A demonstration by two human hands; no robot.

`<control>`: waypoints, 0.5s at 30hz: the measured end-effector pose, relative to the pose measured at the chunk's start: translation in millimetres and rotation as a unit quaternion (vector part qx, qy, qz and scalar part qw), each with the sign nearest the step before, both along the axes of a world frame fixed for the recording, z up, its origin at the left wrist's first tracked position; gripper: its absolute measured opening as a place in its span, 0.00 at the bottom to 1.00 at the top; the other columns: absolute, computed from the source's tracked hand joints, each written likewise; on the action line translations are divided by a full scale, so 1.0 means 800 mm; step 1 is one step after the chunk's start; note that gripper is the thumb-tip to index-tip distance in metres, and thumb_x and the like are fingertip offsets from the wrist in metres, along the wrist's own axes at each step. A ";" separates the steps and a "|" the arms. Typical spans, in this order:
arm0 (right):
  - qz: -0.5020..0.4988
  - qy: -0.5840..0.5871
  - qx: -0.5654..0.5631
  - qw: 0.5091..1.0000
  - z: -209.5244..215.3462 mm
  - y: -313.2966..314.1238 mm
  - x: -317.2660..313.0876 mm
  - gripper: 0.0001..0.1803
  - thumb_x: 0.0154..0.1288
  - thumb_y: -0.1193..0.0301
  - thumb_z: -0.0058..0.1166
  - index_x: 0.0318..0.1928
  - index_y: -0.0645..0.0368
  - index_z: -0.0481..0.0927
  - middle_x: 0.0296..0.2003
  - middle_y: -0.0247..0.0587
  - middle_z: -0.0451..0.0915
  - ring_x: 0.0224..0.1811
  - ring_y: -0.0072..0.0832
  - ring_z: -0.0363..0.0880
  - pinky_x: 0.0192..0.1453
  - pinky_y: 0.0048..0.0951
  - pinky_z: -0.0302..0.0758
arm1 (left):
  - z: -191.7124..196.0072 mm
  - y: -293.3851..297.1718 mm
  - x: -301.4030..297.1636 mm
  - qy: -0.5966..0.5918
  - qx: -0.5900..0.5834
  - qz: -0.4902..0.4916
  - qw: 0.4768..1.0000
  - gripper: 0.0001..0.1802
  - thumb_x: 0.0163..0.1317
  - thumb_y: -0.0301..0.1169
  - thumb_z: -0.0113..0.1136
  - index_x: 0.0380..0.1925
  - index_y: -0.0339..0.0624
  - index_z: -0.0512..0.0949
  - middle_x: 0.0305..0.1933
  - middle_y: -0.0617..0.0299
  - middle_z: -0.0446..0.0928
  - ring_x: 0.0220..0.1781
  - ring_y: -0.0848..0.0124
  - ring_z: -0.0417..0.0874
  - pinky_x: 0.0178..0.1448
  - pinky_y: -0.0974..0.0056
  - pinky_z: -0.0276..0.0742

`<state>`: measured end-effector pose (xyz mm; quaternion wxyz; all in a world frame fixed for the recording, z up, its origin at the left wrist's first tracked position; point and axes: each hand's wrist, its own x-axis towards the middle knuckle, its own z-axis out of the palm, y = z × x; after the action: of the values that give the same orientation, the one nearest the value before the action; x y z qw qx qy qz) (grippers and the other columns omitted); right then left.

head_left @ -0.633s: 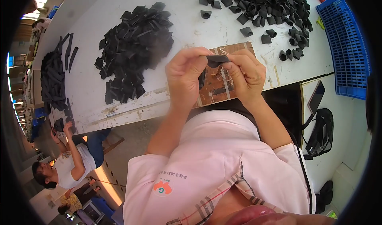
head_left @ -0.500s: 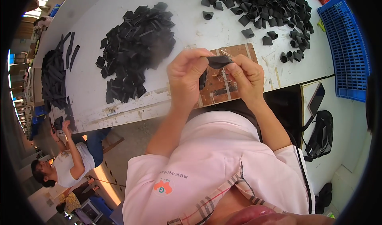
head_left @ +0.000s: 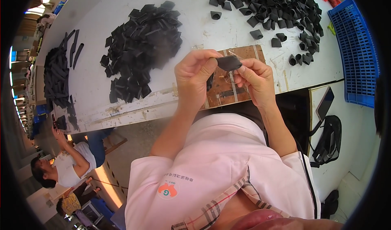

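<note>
Both of the person's hands are raised together above the near edge of the white worktable. The left hand and the right hand share 1 small flat black fabric piece, held between them just over a brown wooden board that lies at the table's front edge. The left thumb and forefinger are pinched on the piece's left end; the right fingertips are closed on its right end, so both hands are clamped on the same piece. It sits roughly level, stretched between the 2 grips.

To the left on the table lies a heap of flat black folded pieces. At the far right of the table is a spread of black looped pieces, curled into short tubes, with a few strays scattered toward the board. Further left, along the table's far edge, is a stack of long black strips.

A blue plastic crate stands at the right end of the table. Below it, on a lower surface, a dark flat phone-like slab rests, and a black bag lies beside it.

Another person in a white top sits at lower left, well apart from the worker.
</note>
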<state>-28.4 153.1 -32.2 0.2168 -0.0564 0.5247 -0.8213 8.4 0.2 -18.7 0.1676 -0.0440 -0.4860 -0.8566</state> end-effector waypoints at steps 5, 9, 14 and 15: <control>-0.050 0.247 0.152 0.956 0.039 -0.005 0.000 0.07 0.56 0.74 0.54 0.35 0.65 0.77 0.25 0.37 0.76 0.21 0.18 0.73 0.24 0.18 0.69 | 0.000 0.000 0.002 -0.011 0.000 0.006 1.000 0.05 0.56 0.20 0.53 0.34 0.33 0.75 0.36 0.57 0.76 0.38 0.74 0.75 0.46 0.72 0.70; -0.032 0.435 0.309 0.845 0.057 -0.009 -0.007 0.05 0.54 0.75 0.55 0.32 0.63 0.77 0.22 0.38 0.73 0.19 0.24 0.71 0.21 0.22 0.66 | 0.000 -0.004 0.002 -0.017 0.008 0.002 1.000 0.05 0.56 0.20 0.54 0.33 0.34 0.75 0.35 0.58 0.76 0.38 0.75 0.75 0.45 0.73 0.70; -0.104 0.491 0.295 0.813 0.034 -0.019 -0.008 0.03 0.53 0.77 0.54 0.30 0.63 0.77 0.21 0.38 0.73 0.18 0.26 0.70 0.20 0.23 0.66 | 0.002 -0.006 0.000 -0.025 -0.028 0.006 0.999 0.05 0.55 0.19 0.54 0.33 0.33 0.74 0.34 0.59 0.76 0.36 0.76 0.75 0.44 0.74 0.70; -0.155 0.509 0.270 0.802 0.024 -0.022 -0.008 0.02 0.53 0.77 0.54 0.29 0.62 0.77 0.21 0.38 0.73 0.18 0.26 0.70 0.20 0.24 0.66 | 0.002 -0.005 -0.001 -0.026 -0.041 0.003 0.999 0.05 0.55 0.19 0.53 0.33 0.33 0.74 0.34 0.60 0.76 0.36 0.77 0.75 0.43 0.74 0.70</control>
<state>-35.1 135.4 -12.6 -0.2052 -0.3238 0.7622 -0.5217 7.4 -4.0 -17.2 0.1555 -0.0274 -0.5252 -0.8362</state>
